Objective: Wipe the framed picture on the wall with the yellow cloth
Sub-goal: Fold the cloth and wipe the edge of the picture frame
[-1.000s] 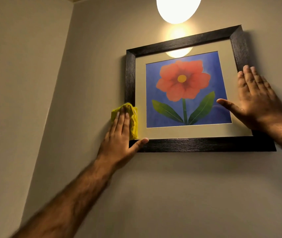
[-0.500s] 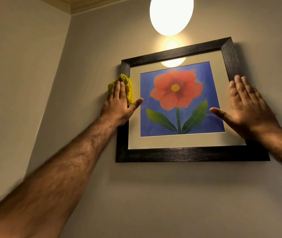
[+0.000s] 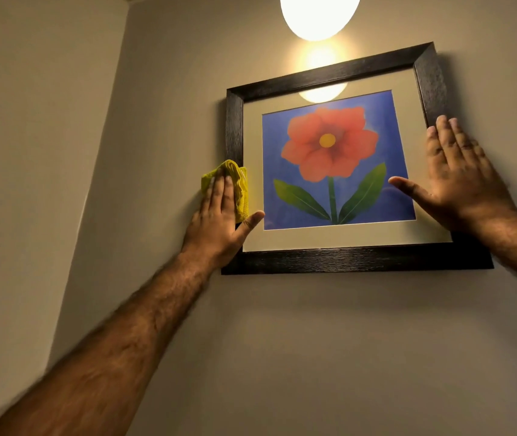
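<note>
A dark wooden framed picture of a red flower on blue hangs on the beige wall. My left hand lies flat over a folded yellow cloth, pressing it onto the frame's left side, a little below its middle. The thumb rests on the pale mat. My right hand is spread flat against the frame's right side, fingers pointing up and thumb reaching onto the glass over the picture's blue edge. Both hands cover part of the frame's side bars.
A glowing round lamp hangs just above the picture and is mirrored in the glass. A wall corner runs down to the left of the frame. Bare wall lies below the picture.
My left hand slid the yellow cloth up the frame's left side and has now come back down to just below its middle. My right hand stayed on the right side.
</note>
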Available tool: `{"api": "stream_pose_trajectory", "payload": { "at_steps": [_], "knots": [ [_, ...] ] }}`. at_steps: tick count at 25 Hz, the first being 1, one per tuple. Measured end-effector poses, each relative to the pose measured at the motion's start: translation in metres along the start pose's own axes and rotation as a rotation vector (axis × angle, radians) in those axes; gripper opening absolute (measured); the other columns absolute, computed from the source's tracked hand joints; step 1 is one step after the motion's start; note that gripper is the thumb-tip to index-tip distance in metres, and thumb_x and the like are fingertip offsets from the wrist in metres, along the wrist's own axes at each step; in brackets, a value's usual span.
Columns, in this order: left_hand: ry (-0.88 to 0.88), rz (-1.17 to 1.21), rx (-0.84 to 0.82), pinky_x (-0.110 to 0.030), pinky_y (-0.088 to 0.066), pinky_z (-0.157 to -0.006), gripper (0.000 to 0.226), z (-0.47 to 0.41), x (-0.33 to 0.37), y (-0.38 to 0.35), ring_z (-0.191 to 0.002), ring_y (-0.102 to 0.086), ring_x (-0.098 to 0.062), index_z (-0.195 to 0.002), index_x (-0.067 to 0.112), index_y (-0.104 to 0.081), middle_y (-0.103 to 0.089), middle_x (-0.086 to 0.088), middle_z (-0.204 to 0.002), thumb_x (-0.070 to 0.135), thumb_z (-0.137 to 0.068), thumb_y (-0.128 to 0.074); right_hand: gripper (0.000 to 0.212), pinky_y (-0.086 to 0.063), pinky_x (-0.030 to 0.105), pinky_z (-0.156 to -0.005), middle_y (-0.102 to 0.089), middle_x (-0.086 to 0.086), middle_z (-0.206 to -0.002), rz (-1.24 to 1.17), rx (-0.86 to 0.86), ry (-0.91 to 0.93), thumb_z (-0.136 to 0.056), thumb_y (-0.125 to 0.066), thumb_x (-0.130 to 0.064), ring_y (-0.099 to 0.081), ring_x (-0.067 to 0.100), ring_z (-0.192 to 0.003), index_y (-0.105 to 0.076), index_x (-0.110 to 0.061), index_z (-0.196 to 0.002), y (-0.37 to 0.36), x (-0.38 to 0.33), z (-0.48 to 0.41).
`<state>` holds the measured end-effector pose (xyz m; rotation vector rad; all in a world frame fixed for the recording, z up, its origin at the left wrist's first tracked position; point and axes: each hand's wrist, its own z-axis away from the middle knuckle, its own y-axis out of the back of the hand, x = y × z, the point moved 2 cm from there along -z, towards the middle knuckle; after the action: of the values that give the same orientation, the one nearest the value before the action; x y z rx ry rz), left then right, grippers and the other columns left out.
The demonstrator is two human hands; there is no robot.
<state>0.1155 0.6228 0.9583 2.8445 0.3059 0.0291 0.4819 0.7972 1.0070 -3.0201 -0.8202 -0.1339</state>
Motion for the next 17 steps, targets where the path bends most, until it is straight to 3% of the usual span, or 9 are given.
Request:
{"api": "stream_pose_trajectory", "payload": {
  "at_steps": [3, 5, 7, 9, 12, 17],
  "knots": [
    [0.027, 0.179, 0.069, -0.036, -0.019, -0.124, 0.076, -0.01, 0.0, 0.017, -0.156, -0.02, -0.023, -0.159, 0.013, -0.027, -0.021, -0.007, -0.169, 0.061, -0.1, -0.025, 0.114, -0.009, 0.044, -0.129, -0.002, 0.014, -0.172, 0.003, -0.008, -0.01, -0.085, -0.02, -0.087, -0.004, 0.028, -0.16, -0.006, -0.004, -0.162, 0.002, 0.0, 0.002],
    [0.032, 0.266, 0.196, -0.033, -0.036, -0.117, 0.049, -0.019, -0.005, 0.035, -0.141, -0.049, -0.027, -0.142, 0.011, -0.056, -0.05, -0.009, -0.154, 0.037, -0.102, -0.047, 0.114, -0.009, 0.044, -0.129, -0.003, 0.015, -0.172, 0.008, -0.006, -0.003, -0.085, -0.02, -0.086, -0.005, 0.028, -0.16, -0.008, -0.003, -0.161, 0.003, -0.002, 0.001],
    [0.035, 0.261, 0.239, -0.027, -0.043, -0.11, 0.033, -0.03, -0.007, 0.049, -0.128, -0.062, -0.026, -0.127, 0.009, -0.069, -0.064, -0.007, -0.141, 0.014, -0.095, -0.064, 0.114, -0.01, 0.045, -0.129, -0.003, 0.015, -0.172, 0.002, -0.005, 0.001, -0.085, -0.019, -0.087, -0.005, 0.028, -0.16, -0.008, -0.003, -0.161, 0.004, -0.002, 0.0],
    [0.078, 0.303, 0.223, -0.022, -0.044, -0.104, 0.03, -0.038, -0.008, 0.055, -0.121, -0.065, -0.022, -0.118, 0.011, -0.074, -0.069, -0.006, -0.132, 0.007, -0.089, -0.072, 0.115, -0.01, 0.045, -0.129, -0.004, 0.016, -0.172, 0.001, 0.002, 0.007, -0.085, -0.018, -0.088, -0.005, 0.028, -0.16, -0.009, -0.002, -0.161, 0.003, -0.001, 0.001],
    [0.13, 0.266, 0.251, -0.034, -0.05, -0.1, 0.029, -0.043, -0.008, 0.055, -0.121, -0.061, -0.027, -0.113, 0.019, -0.071, -0.066, -0.007, -0.13, 0.009, -0.086, -0.075, 0.115, -0.011, 0.045, -0.129, -0.004, 0.015, -0.172, -0.003, 0.011, 0.004, -0.084, -0.017, -0.088, -0.005, 0.028, -0.16, -0.009, -0.003, -0.161, 0.002, -0.001, 0.001],
    [0.348, 0.372, 0.129, -0.046, -0.05, -0.106, 0.077, -0.058, -0.022, 0.058, -0.123, -0.061, -0.033, -0.145, 0.011, -0.047, -0.062, -0.016, -0.136, 0.018, -0.078, -0.085, 0.115, -0.011, 0.046, -0.129, -0.002, 0.014, -0.172, -0.012, 0.01, 0.007, -0.084, -0.016, -0.088, -0.004, 0.027, -0.16, -0.008, -0.004, -0.162, 0.002, -0.001, 0.001]
  ]
}}
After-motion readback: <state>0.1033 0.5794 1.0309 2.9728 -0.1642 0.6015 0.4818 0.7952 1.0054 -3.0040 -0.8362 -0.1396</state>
